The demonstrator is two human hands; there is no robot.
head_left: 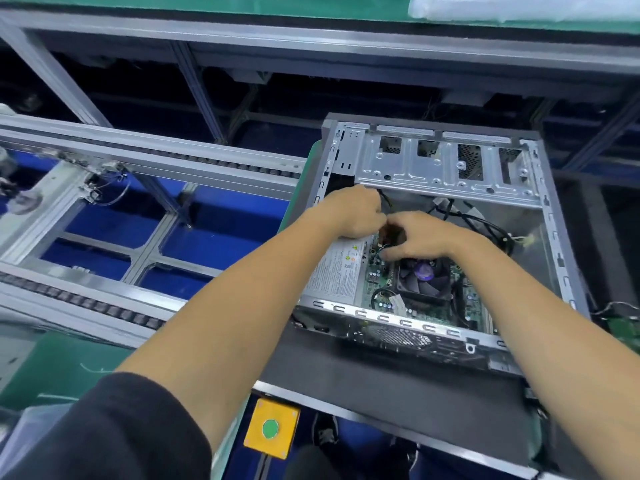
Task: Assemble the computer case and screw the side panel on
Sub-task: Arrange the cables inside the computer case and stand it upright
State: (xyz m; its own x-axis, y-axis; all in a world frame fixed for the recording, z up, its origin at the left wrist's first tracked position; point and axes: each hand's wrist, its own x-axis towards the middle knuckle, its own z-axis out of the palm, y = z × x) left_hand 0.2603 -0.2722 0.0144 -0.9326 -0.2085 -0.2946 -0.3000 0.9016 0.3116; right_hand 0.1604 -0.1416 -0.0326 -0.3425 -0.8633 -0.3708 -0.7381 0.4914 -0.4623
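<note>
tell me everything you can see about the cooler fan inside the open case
The black square cooler fan sits flat on the green motherboard inside the open grey metal computer case. Its dark plastic blades ring a hub with a purple round sticker, all within a black frame, and it faces up. The right hand hovers at its far edge, fingers curled down by thin wires; whether they touch it cannot be told. Black cables run beside it.

A grey aluminium-framed conveyor line with black roller chains (104,306) crosses blue floor (214,233) at left, beside a green-matted workbench (62,362) bearing a yellow box with a green push-button (270,428), under a green-topped shelf (242,5).
</note>
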